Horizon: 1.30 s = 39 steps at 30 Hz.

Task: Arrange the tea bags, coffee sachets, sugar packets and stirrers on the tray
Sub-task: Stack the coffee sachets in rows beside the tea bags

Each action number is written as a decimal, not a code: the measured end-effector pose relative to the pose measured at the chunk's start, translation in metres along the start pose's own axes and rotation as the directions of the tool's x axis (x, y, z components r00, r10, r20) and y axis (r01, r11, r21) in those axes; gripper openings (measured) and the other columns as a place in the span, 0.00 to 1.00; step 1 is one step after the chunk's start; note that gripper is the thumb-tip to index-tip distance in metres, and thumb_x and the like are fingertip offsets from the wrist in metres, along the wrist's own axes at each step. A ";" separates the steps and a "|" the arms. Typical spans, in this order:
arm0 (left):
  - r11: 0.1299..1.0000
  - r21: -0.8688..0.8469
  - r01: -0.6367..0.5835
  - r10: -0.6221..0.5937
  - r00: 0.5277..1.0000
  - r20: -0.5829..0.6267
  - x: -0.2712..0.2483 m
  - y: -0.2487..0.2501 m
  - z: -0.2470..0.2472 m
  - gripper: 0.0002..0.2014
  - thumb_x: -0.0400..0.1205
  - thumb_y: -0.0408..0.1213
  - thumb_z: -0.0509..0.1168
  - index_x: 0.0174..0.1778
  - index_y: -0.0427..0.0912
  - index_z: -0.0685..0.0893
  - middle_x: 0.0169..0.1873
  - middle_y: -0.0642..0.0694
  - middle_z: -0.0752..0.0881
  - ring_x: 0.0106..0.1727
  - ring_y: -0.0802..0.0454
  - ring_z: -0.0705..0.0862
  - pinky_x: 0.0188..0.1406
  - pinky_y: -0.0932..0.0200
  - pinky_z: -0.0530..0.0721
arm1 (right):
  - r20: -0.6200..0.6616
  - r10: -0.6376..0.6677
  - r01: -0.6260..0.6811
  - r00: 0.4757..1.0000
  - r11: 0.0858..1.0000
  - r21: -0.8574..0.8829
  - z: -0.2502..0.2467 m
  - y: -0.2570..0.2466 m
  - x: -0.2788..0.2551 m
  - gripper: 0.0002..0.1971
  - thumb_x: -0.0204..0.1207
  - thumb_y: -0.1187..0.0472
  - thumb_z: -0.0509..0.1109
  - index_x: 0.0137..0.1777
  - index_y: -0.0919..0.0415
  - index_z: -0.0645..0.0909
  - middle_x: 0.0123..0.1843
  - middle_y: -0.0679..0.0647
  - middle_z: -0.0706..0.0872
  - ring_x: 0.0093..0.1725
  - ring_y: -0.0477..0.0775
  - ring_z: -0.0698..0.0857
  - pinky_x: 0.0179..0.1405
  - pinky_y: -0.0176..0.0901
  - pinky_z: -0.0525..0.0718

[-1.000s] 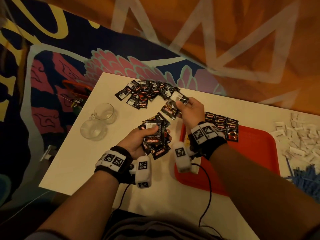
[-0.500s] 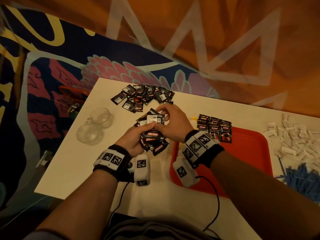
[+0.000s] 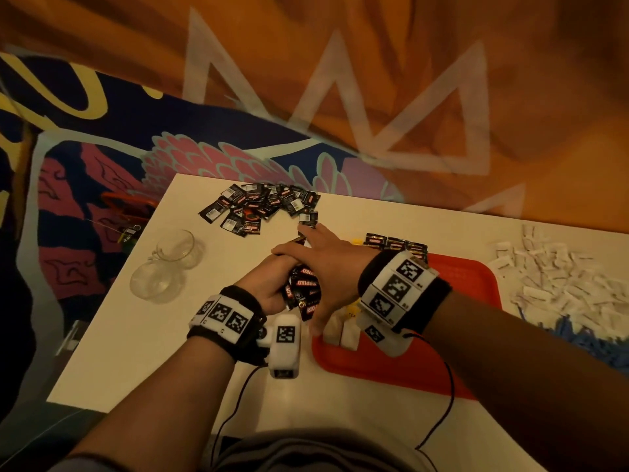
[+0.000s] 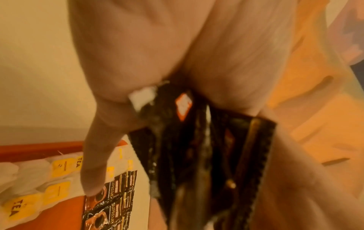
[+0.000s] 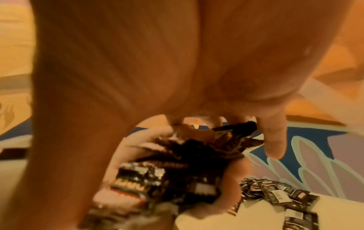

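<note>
Black wristbands (image 3: 405, 294) with white tags

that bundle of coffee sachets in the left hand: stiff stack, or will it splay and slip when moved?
Likely splays: the coffee sachets fan out unevenly from the left hand. Probably slippery, since the wrappers look glossy. Seemingly light: the right hand merely covers them.
</note>
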<state>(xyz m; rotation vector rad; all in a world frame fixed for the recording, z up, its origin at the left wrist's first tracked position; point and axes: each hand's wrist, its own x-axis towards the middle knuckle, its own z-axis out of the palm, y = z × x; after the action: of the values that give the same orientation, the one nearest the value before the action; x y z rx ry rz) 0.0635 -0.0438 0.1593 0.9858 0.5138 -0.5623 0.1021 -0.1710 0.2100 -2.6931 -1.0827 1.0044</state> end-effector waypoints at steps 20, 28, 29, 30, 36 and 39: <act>0.969 -0.245 0.018 0.047 0.965 0.256 0.013 -0.023 0.086 0.19 0.51 0.26 0.78 0.39 0.33 0.91 0.36 0.38 0.88 0.38 0.44 0.90 0.40 0.54 0.89 | -0.290 -0.008 0.051 0.957 0.989 0.141 0.014 0.073 -0.060 0.44 0.59 0.46 0.80 0.74 0.40 0.60 0.70 0.51 0.68 0.68 0.58 0.69 0.64 0.60 0.79; 0.990 -0.123 0.070 -0.046 0.980 0.191 0.009 -0.021 0.115 0.10 0.74 0.30 0.61 0.45 0.35 0.87 0.37 0.37 0.86 0.39 0.43 0.88 0.38 0.52 0.87 | -0.327 0.033 0.009 0.945 0.992 0.127 0.020 0.089 -0.081 0.62 0.51 0.42 0.87 0.80 0.34 0.49 0.76 0.54 0.62 0.76 0.59 0.63 0.72 0.60 0.74; 0.990 -0.131 0.050 -0.024 0.980 0.196 0.009 -0.021 0.115 0.10 0.72 0.29 0.64 0.47 0.35 0.86 0.38 0.37 0.87 0.39 0.43 0.89 0.38 0.52 0.88 | -0.357 0.024 0.024 0.934 0.991 0.132 0.023 0.088 -0.081 0.58 0.54 0.45 0.86 0.79 0.33 0.51 0.73 0.53 0.65 0.73 0.59 0.67 0.68 0.60 0.77; 0.988 -0.154 0.031 0.003 0.976 0.218 0.009 -0.022 0.112 0.12 0.67 0.28 0.70 0.47 0.34 0.87 0.39 0.36 0.88 0.40 0.43 0.90 0.40 0.52 0.89 | -0.383 0.013 0.043 0.924 0.989 0.138 0.024 0.088 -0.081 0.54 0.56 0.47 0.85 0.78 0.33 0.54 0.71 0.53 0.66 0.70 0.58 0.70 0.65 0.60 0.80; 0.934 -0.356 -0.037 0.138 0.954 0.265 0.009 -0.036 0.098 0.19 0.69 0.41 0.74 0.53 0.36 0.91 0.51 0.36 0.89 0.51 0.39 0.89 0.52 0.47 0.88 | -0.453 0.008 0.078 0.892 0.982 0.171 0.023 0.087 -0.084 0.43 0.61 0.44 0.81 0.75 0.43 0.64 0.67 0.52 0.68 0.67 0.55 0.71 0.63 0.55 0.80; 0.945 -0.323 -0.057 0.125 0.973 0.194 0.010 -0.037 0.105 0.20 0.81 0.49 0.64 0.58 0.37 0.88 0.51 0.37 0.89 0.52 0.41 0.90 0.53 0.48 0.88 | -0.490 0.012 0.059 0.872 0.990 0.131 0.026 0.088 -0.084 0.44 0.60 0.39 0.81 0.73 0.49 0.65 0.63 0.53 0.69 0.63 0.54 0.71 0.61 0.53 0.79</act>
<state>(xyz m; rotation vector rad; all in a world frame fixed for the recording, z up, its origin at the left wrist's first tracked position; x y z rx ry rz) 0.0626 -0.1542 0.1784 0.6318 0.3501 -0.4772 0.0936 -0.2953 0.2105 -2.5903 -0.8953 0.3326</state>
